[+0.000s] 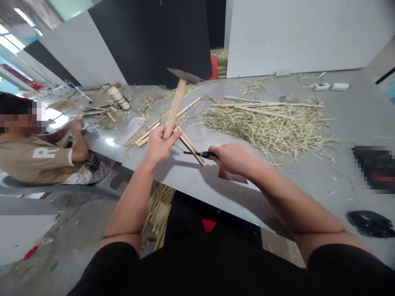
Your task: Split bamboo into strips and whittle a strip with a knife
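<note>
My left hand [161, 144] is closed around the lower handle of a hammer [175, 107], whose metal head points up and away from me. Between its thumb and fingers it also grips a split bamboo strip [190, 144], which slants down to the right with one green side. My right hand [233, 158] is wrapped around the dark, teal-marked handle of a knife [209, 155]. The knife's thin blade points left and crosses the strip near its lower end; whether it cuts in, I cannot tell. Beneath my right hand lies a dark reddish flat piece [233, 176].
A heap of bamboo shavings [277, 127] covers the table's right middle. Loose bamboo strips [143, 137] lie beyond my left hand. A whitish cylinder [119, 98] rests farther left. Another person [37, 152] sits at the left. A black glossy object [370, 223] is at the right.
</note>
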The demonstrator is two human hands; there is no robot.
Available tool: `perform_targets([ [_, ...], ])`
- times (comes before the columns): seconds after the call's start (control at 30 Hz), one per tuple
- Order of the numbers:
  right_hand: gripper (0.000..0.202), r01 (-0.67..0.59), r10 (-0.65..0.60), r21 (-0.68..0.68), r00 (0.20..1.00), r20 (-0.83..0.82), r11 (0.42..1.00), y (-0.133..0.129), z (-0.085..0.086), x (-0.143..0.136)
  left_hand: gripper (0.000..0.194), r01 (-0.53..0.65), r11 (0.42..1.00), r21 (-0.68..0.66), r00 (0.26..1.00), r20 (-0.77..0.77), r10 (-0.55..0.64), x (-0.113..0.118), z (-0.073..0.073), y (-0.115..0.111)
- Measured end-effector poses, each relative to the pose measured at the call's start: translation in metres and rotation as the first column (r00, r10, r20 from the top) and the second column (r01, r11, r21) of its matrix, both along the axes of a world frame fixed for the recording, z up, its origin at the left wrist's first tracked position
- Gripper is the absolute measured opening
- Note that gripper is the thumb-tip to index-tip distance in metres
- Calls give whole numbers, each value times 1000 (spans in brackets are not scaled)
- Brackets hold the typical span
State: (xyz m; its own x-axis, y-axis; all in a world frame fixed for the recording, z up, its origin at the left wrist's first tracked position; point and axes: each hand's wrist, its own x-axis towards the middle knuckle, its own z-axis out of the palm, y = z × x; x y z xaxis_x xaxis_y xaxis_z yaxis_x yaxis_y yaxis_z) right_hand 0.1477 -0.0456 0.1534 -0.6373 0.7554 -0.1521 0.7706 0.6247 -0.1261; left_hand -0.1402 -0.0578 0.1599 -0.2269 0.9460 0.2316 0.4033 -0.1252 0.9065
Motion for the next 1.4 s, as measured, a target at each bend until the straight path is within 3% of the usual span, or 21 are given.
perform_targets([
  [0.2, 44, 11, -11, 17, 999, 40, 1000, 0, 0, -2, 51, 124, 991, -49, 988, -82, -127, 42, -1, 2],
  [0.37, 44, 44, -44, 2, 998, 45, 999, 5, 0, -2, 64, 200, 978, -58, 979, -38, -202, 54, -2, 3],
  [0.57, 46, 81, -76, -76, 995, 63, 994, 13, -8, 2, 63, 158, 982, -102, 987, 56, -153, 26, -14, -20],
  [0.67, 45, 71, -69, -56, 997, 44, 996, 16, -14, 5, 56, 15, 1000, -19, 985, -170, -18, 3, -18, -41],
  [0.77, 44, 59, -58, -42, 998, 34, 997, 17, -18, 7, 46, -121, 983, 140, 867, -467, 173, -16, -16, -64],
  [0.9, 44, 60, -59, -40, 998, 31, 997, 14, -13, 7, 44, -163, 962, 221, 812, -523, 258, -28, -4, -85],
  [1.0, 45, 68, -66, -66, 997, 39, 995, 10, -5, 6, 44, -177, 934, 310, 745, -579, 333, -31, 10, -89],
  [1.07, 46, 78, -76, -74, 996, 38, 994, 9, -3, 6, 42, -157, 949, 275, 651, -694, 309, -32, 18, -87],
  [1.13, 45, 79, -77, -68, 997, 29, 995, 9, -3, 6, 39, -127, 983, 133, 571, -800, 182, -32, 20, -84],
  [1.2, 44, 71, -70, -69, 997, 23, 995, 9, -4, 6, 38, -126, 991, 38, 582, -806, 105, -31, 19, -82],
  [1.3, 43, 73, -72, -79, 997, 14, 994, 9, -6, 6, 46, -166, 979, 122, 700, -684, 204, -27, 15, -82],
  [1.33, 44, 76, -75, -80, 997, 11, 994, 9, -6, 6, 46, -173, 975, 142, 707, -671, 223, -25, 15, -83],
  [1.4, 45, 79, -79, -77, 997, 8, 994, 8, -6, 5, 43, -163, 981, 110, 645, -740, 190, -22, 18, -85],
])
